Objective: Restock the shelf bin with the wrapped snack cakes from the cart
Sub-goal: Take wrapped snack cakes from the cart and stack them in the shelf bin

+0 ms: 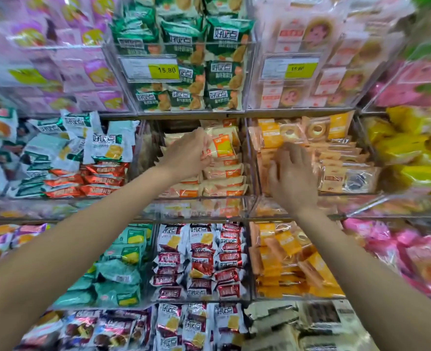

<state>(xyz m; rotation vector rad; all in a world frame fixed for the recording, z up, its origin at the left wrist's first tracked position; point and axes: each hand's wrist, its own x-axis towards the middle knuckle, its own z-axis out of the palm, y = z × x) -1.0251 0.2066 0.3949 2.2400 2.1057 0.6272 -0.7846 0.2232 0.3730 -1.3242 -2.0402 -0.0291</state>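
The left hand (pixel 189 154) is gripping a cream snack cake (pixel 222 145) over the middle bin (pixel 209 198), while the right hand (pixel 294 173) is reaching open-fingered over the orange packs (pixel 270 138) just beside it.

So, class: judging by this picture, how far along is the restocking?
Done: the middle bin already holds stacked snack cakes. In hand: the left hand grips one cake there; the right hand rests open on the neighbouring packs. Left: unclear, the cart is out of view.

Glossy plastic wrappers on the snack cakes (pixel 220 145); clear, smooth plastic bin (pixel 201 206).
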